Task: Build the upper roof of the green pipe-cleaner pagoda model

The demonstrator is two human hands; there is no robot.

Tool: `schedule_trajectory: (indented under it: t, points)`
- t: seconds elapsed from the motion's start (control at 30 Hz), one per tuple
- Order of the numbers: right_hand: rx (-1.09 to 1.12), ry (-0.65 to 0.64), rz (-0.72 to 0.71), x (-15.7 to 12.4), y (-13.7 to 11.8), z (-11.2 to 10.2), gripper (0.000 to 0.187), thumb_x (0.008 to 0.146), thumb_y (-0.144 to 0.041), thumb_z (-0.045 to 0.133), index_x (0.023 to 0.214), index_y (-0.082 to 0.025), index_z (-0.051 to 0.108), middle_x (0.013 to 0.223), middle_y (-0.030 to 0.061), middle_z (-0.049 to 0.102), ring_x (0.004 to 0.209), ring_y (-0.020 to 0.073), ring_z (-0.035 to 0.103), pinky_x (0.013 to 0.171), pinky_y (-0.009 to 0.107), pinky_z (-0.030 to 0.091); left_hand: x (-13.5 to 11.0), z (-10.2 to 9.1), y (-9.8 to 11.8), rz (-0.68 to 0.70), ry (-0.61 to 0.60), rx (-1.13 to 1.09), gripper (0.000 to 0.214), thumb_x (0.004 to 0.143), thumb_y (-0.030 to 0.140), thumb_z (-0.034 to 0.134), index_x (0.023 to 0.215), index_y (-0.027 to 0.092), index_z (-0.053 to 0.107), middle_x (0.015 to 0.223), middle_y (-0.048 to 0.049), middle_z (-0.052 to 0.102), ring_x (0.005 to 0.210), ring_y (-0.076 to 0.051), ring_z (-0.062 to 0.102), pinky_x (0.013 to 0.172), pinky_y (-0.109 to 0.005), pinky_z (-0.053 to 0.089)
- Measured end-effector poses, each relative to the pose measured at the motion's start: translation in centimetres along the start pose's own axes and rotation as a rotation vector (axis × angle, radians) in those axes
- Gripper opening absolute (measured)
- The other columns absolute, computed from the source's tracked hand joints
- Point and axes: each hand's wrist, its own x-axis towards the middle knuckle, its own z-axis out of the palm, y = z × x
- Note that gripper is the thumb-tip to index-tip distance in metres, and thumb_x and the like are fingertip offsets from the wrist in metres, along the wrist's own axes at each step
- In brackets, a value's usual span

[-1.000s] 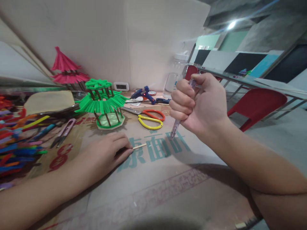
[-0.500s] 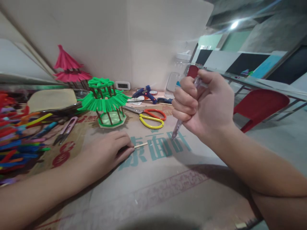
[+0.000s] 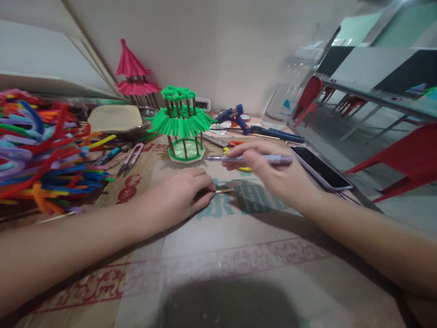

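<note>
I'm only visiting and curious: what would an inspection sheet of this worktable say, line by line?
Surface: brown cardboard-like covering, printed with teal characters and a reddish border.
Job's things: thin pale wooden stick; translucent purplish pen-like tool.
Clutter: heaped multicoloured fuzzy stems at left; green fringed pavilion model, upright; orange-and-yellow-handled metal scissors, partly hidden; blue plastic glue gun; dark-screened rectangular phone.
Hands: left hand pinches the stick low at the surface; right hand holds the tool raised, roughly level.
Cables: thin purple cord-like strand beside the phone; others not clear.
Surroundings: pale upright wall panel behind; red chairs at right.
</note>
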Motion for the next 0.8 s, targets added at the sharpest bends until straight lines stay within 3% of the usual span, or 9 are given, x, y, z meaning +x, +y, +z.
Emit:
schedule_trajectory:
  t: [0.07,0.17,0.3,0.4,0.53,0.8]
  points:
    - [-0.045,0.018,0.089,-0.2,0.9,0.6,0.023,0.087,-0.039,0.073,0.087,-0.022,0.058,0.083,0.0008,0.068,0.076,0.0166,0.067,0.069,0.030,0.051,0.1,0.0,0.0,0.012,-0.005,0.020,0.014,0.097,0.025,0.056,0.098,0.019,0.069,0.092,-0.0042,0.068,0.084,-0.020,0.064,0.074,-0.032,0.045]
    - [0.002,0.015,0.182,-0.5,2.3,0.9,0.028,0.091,-0.036,0.067,0.082,-0.025,0.043,0.063,-0.0066,0.054,0.057,0.0136,0.058,0.056,0.027,0.043,0.2,0.0,0.2,0.040,-0.001,0.056,0.014,0.097,0.023,0.057,0.097,0.018,0.069,0.092,-0.0045,0.068,0.085,-0.020,0.063,0.073,-0.031,0.044]
    - [0.030,-0.098,0.155,-0.9,3.2,0.8,0.020,0.102,-0.041,0.047,0.100,-0.024,0.057,0.074,-0.0022,0.062,0.056,0.0124,0.053,0.054,0.028,0.043,0.2,0.0,0.2,0.040,0.008,0.079,0.015,0.097,0.024,0.057,0.095,0.017,0.070,0.090,-0.0044,0.067,0.084,-0.020,0.063,0.073,-0.031,0.044]
    - [-0.079,-0.114,0.161,-1.0,3.1,0.9,0.021,0.098,-0.040,0.056,0.095,-0.021,0.063,0.080,0.0006,0.065,0.057,0.0108,0.052,0.052,0.027,0.040,0.2,0.1,0.1,0.039,0.013,0.087,0.016,0.098,0.024,0.056,0.095,0.018,0.070,0.090,-0.0043,0.066,0.083,-0.019,0.062,0.073,-0.030,0.043]
    - [-0.108,-0.083,0.201,-0.9,3.0,1.3,0.026,0.087,-0.039,0.070,0.079,-0.022,0.052,0.065,-0.0034,0.057,0.056,0.0111,0.051,0.051,0.025,0.037,0.3,0.2,0.0,0.037,0.016,0.080,0.016,0.098,0.024,0.056,0.096,0.018,0.071,0.090,-0.0043,0.066,0.084,-0.019,0.063,0.072,-0.030,0.043]
    - [-0.257,-0.088,0.158,-0.2,3.7,1.7,0.031,0.087,-0.032,0.067,0.068,-0.022,0.045,0.058,-0.0042,0.052,0.052,0.0100,0.044,0.049,0.026,0.031,0.4,0.3,-0.1,0.017,0.011,0.089,0.014,0.095,0.024,0.057,0.092,0.019,0.069,0.086,-0.0032,0.065,0.081,-0.019,0.062,0.071,-0.030,0.043]
